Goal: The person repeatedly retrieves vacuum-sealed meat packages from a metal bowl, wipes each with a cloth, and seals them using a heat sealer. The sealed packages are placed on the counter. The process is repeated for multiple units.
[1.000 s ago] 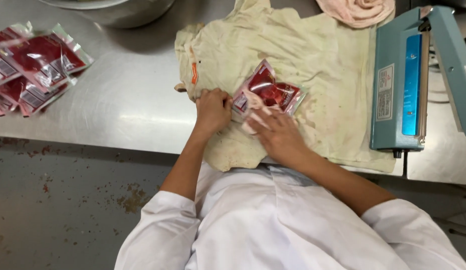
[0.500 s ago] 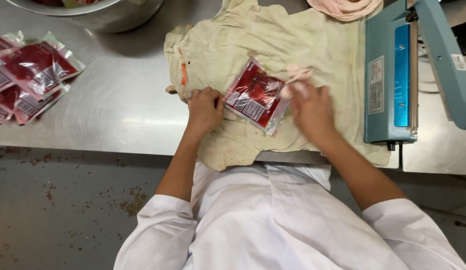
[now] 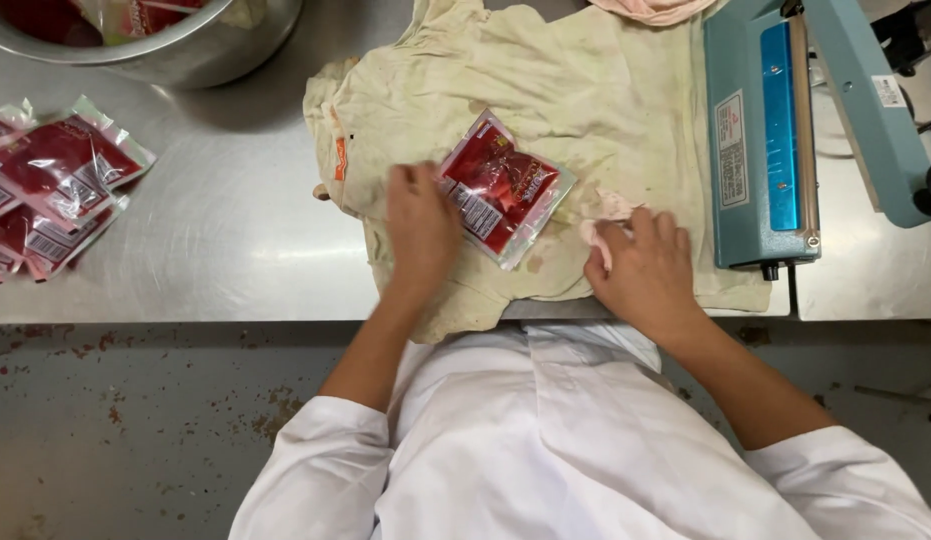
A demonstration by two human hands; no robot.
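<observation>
A clear pouch filled with red paste (image 3: 501, 186) lies flat on a stained yellowish cloth (image 3: 585, 110) spread over the steel table (image 3: 225, 240). My left hand (image 3: 421, 225) rests flat on the cloth, its fingertips touching the pouch's left edge. To the pouch's right, apart from it, my right hand (image 3: 640, 265) is closed on a small crumpled pink rag (image 3: 610, 210) pressed against the cloth.
A blue impulse heat sealer (image 3: 765, 130) with its arm raised stands at the right. Several filled red pouches (image 3: 55, 190) lie in a pile at the left edge. A steel bowl (image 3: 185, 45) sits at the back left. A pink cloth (image 3: 655, 8) lies at the top.
My right hand has slid off the pouch to the right with the pink rag. The pouch now lies uncovered. My left hand stays at its left edge.
</observation>
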